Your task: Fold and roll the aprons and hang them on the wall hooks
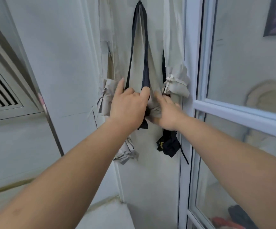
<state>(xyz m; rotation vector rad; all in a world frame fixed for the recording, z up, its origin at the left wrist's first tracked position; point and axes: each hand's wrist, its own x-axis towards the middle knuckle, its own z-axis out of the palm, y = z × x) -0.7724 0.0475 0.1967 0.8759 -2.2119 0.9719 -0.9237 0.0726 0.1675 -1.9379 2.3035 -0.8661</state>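
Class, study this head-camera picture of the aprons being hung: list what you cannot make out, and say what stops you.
1. Wall hook: the dark strap runs to the top edge of the head view, which cuts the hook off.
2. Rolled apron: mostly hidden behind the left hand and right hand.
3. Right hand's grip: its fingers are motion-blurred.
4. Items behind the glass door: too blurred to identify.
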